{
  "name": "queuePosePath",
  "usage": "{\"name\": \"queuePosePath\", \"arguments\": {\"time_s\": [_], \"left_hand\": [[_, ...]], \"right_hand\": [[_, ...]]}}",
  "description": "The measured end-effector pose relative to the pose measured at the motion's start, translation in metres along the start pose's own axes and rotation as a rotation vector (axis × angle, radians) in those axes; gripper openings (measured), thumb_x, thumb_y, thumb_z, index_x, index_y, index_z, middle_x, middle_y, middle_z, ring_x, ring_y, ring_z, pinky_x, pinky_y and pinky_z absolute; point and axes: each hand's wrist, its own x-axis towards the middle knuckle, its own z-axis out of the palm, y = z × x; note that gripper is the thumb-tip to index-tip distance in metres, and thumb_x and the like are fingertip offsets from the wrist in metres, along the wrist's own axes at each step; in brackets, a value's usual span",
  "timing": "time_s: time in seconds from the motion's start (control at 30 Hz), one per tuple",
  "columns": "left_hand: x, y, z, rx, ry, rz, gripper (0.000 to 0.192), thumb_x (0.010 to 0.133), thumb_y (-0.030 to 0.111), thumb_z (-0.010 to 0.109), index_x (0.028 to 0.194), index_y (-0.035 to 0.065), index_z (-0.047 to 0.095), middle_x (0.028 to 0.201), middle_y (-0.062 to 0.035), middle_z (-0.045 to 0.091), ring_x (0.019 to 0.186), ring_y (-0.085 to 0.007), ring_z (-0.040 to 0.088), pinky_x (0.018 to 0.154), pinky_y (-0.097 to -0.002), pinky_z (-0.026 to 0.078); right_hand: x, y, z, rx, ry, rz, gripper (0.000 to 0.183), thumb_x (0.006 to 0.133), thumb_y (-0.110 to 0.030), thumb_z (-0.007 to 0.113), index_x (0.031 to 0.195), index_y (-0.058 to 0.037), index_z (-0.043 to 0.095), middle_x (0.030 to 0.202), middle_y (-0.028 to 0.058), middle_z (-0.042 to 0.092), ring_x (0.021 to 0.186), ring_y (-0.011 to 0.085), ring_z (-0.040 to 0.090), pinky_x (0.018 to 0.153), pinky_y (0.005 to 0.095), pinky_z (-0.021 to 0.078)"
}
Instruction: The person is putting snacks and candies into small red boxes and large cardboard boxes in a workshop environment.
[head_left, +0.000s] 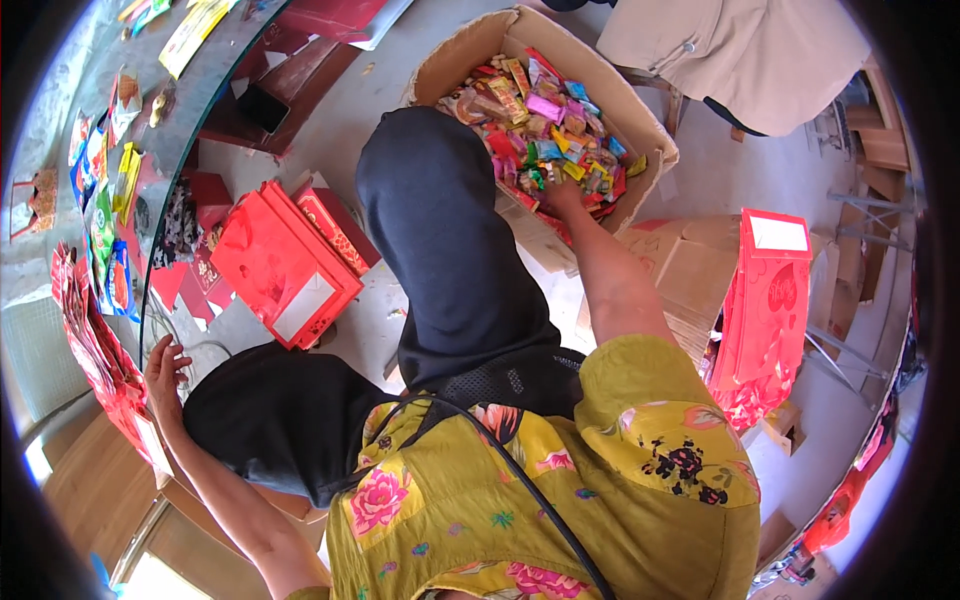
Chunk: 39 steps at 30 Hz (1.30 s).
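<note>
My right hand (561, 193) reaches into a cardboard box (634, 112) filled with wrapped sweets and snacks (547, 112) in many colours. Its fingertips are among the sweets at the near side, so whether they grip one is hidden. My left hand (166, 371) is at the edge of a glass-topped table (176, 124), its fingers slightly curled and apart, with nothing seen in them. Just beside it is a stack of red paper gift bags (105, 367). Snack packets (101, 217) and a peanut (158, 109) lie on the glass.
More red gift bags (281, 259) stand on the floor left of my knees (450, 232). At the right, red bags (769, 300) stand by a cardboard carton (686, 262). A dark phone (262, 109) lies under the glass. Beige cloth (727, 52) hangs at the upper right.
</note>
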Motion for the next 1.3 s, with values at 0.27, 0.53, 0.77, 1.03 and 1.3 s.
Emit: {"name": "queuePosePath", "arguments": {"time_s": [0.27, 0.53, 0.77, 1.03, 1.3], "left_hand": [[-0.003, -0.011, -0.003, -0.051, -0.017, -0.004, 0.037, 0.092, 0.024, 0.056, 0.123, 0.0028, 0.055, 0.096, -0.0049, 0.064, 0.074, -0.01, 0.063, 0.052, -0.0168, 0.042], [0.003, -0.013, -0.002, -0.005, -0.028, -0.029, 0.037, 0.092, 0.022, 0.055, 0.124, 0.0022, 0.054, 0.096, -0.0052, 0.064, 0.074, -0.0101, 0.063, 0.053, -0.0174, 0.042], [0.004, -0.007, 0.004, 0.034, -0.033, -0.036, 0.038, 0.092, 0.024, 0.056, 0.122, 0.0023, 0.055, 0.095, -0.0046, 0.064, 0.074, -0.0102, 0.063, 0.054, -0.0182, 0.043], [0.005, -0.007, 0.003, 0.1, -0.041, -0.056, 0.039, 0.091, 0.026, 0.057, 0.122, 0.003, 0.055, 0.092, -0.0036, 0.064, 0.074, -0.0102, 0.063, 0.054, -0.0189, 0.043], [0.008, -0.006, 0.005, 0.148, -0.056, -0.055, 0.041, 0.09, 0.028, 0.058, 0.123, 0.0031, 0.055, 0.091, -0.0035, 0.063, 0.073, -0.0103, 0.063, 0.052, -0.0191, 0.042]], "right_hand": [[0.01, 0.008, 0.005, 0.023, -0.023, 0.024, 0.062, 0.077, -0.053, 0.066, 0.093, 0.007, 0.064, 0.089, 0.0229, 0.066, 0.083, 0.0326, 0.065, 0.067, 0.0396, 0.0508], [0.0, 0.012, -0.02, 0.408, -0.449, 0.143, 0.053, 0.078, -0.039, 0.071, 0.108, 0.0028, 0.058, 0.099, 0.0158, 0.062, 0.081, 0.0211, 0.061, 0.062, 0.034, 0.05], [-0.019, -0.012, -0.025, 0.839, -0.374, 0.315, 0.071, 0.074, -0.04, 0.077, 0.131, -0.0154, 0.044, 0.128, 0.0104, 0.047, 0.11, 0.0244, 0.048, 0.085, 0.0369, 0.0475], [0.007, 0.012, 0.0, 1.085, -0.607, 0.499, 0.059, 0.072, -0.039, 0.078, 0.117, -0.0083, 0.055, 0.102, 0.0108, 0.062, 0.083, 0.0249, 0.06, 0.061, 0.0383, 0.0479], [0.005, -0.002, -0.003, 1.032, -0.328, 0.324, 0.047, 0.079, -0.034, 0.073, 0.114, -0.0086, 0.054, 0.103, 0.01, 0.063, 0.084, 0.0251, 0.064, 0.073, 0.0441, 0.0534]]}}
